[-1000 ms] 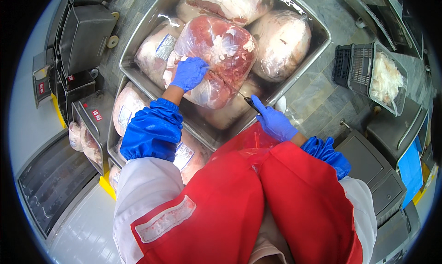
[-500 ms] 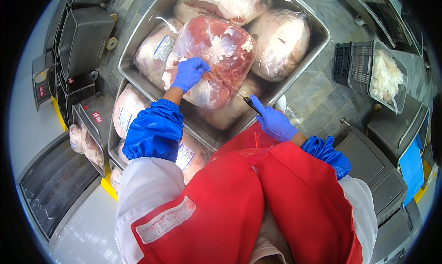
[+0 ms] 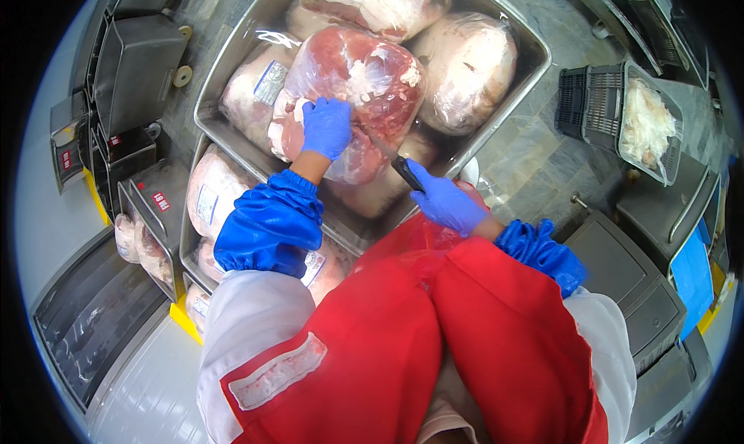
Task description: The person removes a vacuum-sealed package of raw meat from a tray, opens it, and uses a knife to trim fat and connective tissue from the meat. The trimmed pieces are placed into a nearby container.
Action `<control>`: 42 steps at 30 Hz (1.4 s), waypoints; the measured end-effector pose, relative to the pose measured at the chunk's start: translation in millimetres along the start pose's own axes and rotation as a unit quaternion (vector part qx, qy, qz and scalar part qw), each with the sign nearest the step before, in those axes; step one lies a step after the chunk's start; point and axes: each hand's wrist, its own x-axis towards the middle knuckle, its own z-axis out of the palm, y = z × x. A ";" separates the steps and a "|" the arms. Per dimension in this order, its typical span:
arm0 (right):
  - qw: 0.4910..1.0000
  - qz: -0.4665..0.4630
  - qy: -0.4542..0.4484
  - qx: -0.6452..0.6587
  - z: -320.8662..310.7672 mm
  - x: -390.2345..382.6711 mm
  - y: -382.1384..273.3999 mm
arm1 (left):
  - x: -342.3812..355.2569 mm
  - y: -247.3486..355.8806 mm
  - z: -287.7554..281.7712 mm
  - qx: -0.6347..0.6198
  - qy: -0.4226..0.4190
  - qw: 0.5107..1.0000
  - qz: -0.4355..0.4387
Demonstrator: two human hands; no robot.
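Note:
A large piece of red meat [image 3: 380, 76] with white fat lies on top of other meat in a deep metal tub [image 3: 535, 78]. Clear plastic film [image 3: 364, 161] shines on its near side. My left hand [image 3: 327, 128], in a blue glove, lies on the meat's left part with its fingers curled in against it; the fingertips are partly hidden. My right hand [image 3: 449, 204], gloved too, is closed round the black handle of a knife [image 3: 408, 174]. The blade points up and left, against the meat's near right side, its tip hard to make out.
Film-wrapped pale pieces [image 3: 473, 76] with labels surround the red meat. A second tub with wrapped meat [image 3: 217, 188] stands below left. On the right, a grey crate [image 3: 593, 103] adjoins a clear bin with white plastic [image 3: 647, 122]. Metal carts [image 3: 136, 72] stand at the left.
My left hand has shifted slightly right and down, from a raised pinch to curled fingers against the meat. My right hand has moved left, bringing the blade onto the meat.

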 end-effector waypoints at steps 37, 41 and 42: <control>0.987 -0.011 -0.105 -0.117 -73.1 28.0 -74.5 | -6.0 -86.4 59.8 -0.605 0.206 0.745 -0.191; 0.991 0.007 -0.101 -0.087 -74.2 23.5 -73.5 | -12.9 -97.8 39.1 -0.709 0.206 0.643 -0.204; 0.991 0.023 -0.099 -0.085 -71.7 19.0 -72.3 | -13.4 -98.2 29.9 -0.701 0.223 0.646 -0.204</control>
